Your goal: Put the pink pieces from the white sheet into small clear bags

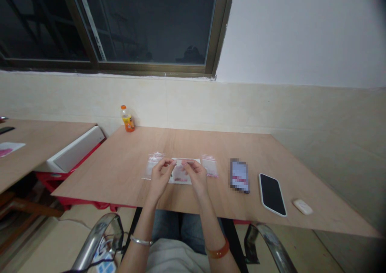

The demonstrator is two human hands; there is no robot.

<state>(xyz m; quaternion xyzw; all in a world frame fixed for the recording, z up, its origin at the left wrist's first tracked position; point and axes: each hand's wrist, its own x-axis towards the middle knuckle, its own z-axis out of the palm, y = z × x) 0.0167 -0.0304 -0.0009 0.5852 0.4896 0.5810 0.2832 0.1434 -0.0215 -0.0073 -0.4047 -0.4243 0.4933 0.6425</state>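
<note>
My left hand (160, 174) and my right hand (196, 175) are raised over a white sheet (188, 174), close together with thumbs and forefingers pinched. A thin, pale pinkish line seems to run between the fingertips; what it is stays too small to make out. Small pink bits (181, 179) lie on the sheet below. Left of the hands is a clear zip bag (150, 169), partly covered by my left hand. Another clear zip bag (210, 167), with small pink pieces along its lower edge, lies just past my right hand.
To the right on the wooden table (114, 176) lie a blurred-out phone-like item (239, 176), a white-edged phone (272, 194) and a small white case (302, 207). An orange drink bottle (128, 119) stands at the back left. Metal chair arms (276, 245) flank me.
</note>
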